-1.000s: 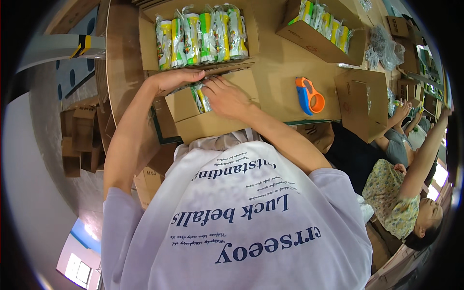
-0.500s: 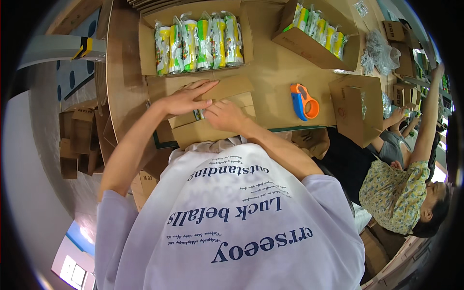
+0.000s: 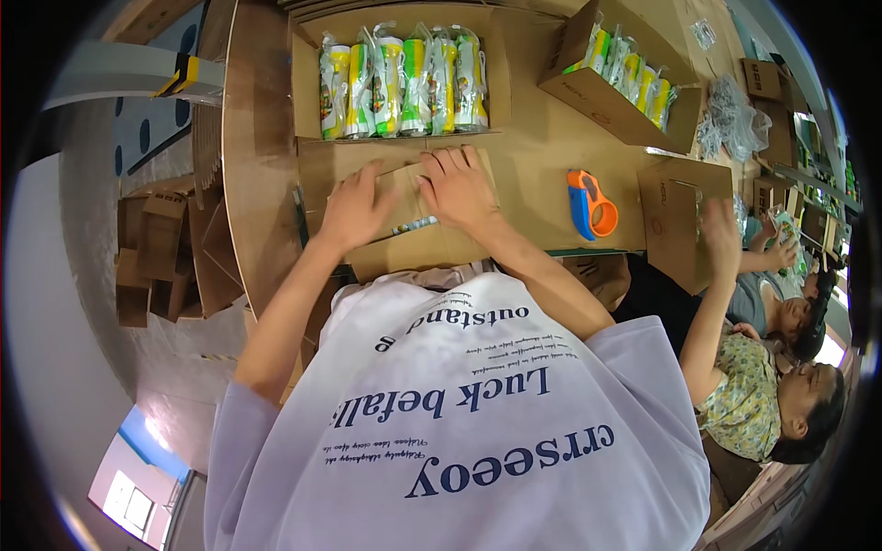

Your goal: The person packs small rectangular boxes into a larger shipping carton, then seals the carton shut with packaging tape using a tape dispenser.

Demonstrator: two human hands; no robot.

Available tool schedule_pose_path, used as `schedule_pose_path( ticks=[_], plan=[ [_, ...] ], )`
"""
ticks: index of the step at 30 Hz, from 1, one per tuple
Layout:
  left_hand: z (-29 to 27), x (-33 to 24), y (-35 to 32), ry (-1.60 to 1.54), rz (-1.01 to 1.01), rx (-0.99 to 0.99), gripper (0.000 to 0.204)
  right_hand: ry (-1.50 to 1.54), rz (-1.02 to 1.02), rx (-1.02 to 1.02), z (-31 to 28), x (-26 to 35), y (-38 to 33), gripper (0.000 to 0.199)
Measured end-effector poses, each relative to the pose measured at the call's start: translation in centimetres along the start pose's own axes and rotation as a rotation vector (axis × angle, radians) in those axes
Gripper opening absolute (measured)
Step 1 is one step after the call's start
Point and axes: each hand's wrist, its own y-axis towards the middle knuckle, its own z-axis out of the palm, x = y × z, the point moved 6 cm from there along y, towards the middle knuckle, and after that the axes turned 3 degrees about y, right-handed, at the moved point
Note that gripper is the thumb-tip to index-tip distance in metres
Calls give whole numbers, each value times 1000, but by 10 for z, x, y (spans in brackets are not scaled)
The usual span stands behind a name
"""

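A brown cardboard box (image 3: 418,250) lies in front of me at the table's near edge. My left hand (image 3: 356,211) rests on the left of its top flaps, fingers apart and slightly blurred. On the far flap, my right hand (image 3: 459,188) lies flat with fingers spread, pressing it down. Between the flaps a narrow gap shows a strip of the packed contents (image 3: 413,226), too little to name. Just beyond, an open carton (image 3: 308,119) holds a row of bagged flashlight-shaped cylinders (image 3: 388,87) in green, yellow and white.
To the right lies an orange and blue tape dispenser (image 3: 593,206). A second filled carton (image 3: 611,106) stands tilted at the far right, with another open box (image 3: 675,216) nearer. Clear plastic bags (image 3: 733,119) lie beyond. A co-worker's arm (image 3: 717,285) reaches in from the right.
My hands have moved apart: the left drew back toward the near left, the right slid farther onto the far flap. That flap now lies lower. The co-worker's raised arm has come down.
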Motion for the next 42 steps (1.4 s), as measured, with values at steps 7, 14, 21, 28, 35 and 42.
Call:
schedule_pose_path(
  ticks=[7, 14, 21, 28, 35, 42],
  plan=[
    [26, -17, -35, 558, 125, -412, 76, -50, -1, -40, -10, 12, -3, 35],
    [35, -24, -29, 421, 178, -377, 59, 39, 81, 118, -19, 7, -33, 56],
    [29, -37, -29, 421, 216, -464, 53, 1, 90, 85, -24, 0, -34, 57],
    [27, -39, -3, 557, 45, -371, 43, 20, 167, 37, -18, 1, -48, 59],
    [33, -48, -15, 638, 228, -481, 46, 85, 195, 174, -11, -26, -41, 54],
    [61, -57, 14, 502, 60, -261, 46, -44, 246, 36, -11, -29, -44, 43]
  ],
)
